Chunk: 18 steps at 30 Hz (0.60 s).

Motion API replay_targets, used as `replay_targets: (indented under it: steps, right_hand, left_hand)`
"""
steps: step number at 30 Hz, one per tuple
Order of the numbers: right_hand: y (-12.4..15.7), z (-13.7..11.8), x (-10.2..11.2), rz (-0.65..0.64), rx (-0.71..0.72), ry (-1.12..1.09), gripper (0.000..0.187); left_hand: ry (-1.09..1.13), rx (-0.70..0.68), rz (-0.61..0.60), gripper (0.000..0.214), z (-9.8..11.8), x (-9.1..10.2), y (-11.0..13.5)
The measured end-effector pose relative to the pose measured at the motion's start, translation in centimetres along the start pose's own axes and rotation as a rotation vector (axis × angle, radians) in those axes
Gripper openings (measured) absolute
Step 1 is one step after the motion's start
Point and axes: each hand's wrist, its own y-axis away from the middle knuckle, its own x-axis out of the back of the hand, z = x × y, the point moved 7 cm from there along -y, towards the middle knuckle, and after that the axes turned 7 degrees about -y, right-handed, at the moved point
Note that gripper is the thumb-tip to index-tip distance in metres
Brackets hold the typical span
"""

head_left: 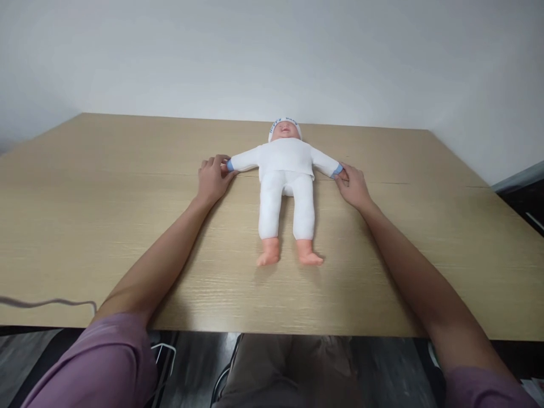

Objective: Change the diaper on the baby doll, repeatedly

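Evidently, the doll (285, 156) is laid face-up on the counter (114, 198) with its arms (246, 160) outspread, so both ends can be reached. At the blue cuffs (230, 165), these are pinched by the left hand (213, 179) and right hand (353, 186), each nearly closed, seemingly so the spread is held.

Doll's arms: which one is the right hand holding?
The doll's arm on the picture's right: the right hand holds its end, near the blue cuff. The left hand holds the other arm.
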Motion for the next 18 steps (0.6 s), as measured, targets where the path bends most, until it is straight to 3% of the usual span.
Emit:
replay_targets:
  steps: [8, 14, 18]
  right_hand:
    - [-0.1, 0.6, -0.5, -0.056, -0.012, 0.071, 0.068]
    - [1.5, -0.9, 0.7, 0.009, -0.117, 0.104, 0.072]
    - [3.8, -2.2, 1.8, 0.074, -0.206, 0.067, 0.07]
  left_hand:
    - [0.005, 0.001, -0.026, 0.048, 0.4, 0.1, 0.4]
    - [0.023, 0.004, 0.011, 0.05, 1.1, 1.3, 2.5]
    - [0.055, -0.054, 0.053, 0.053, 3.4, 3.0, 4.5]
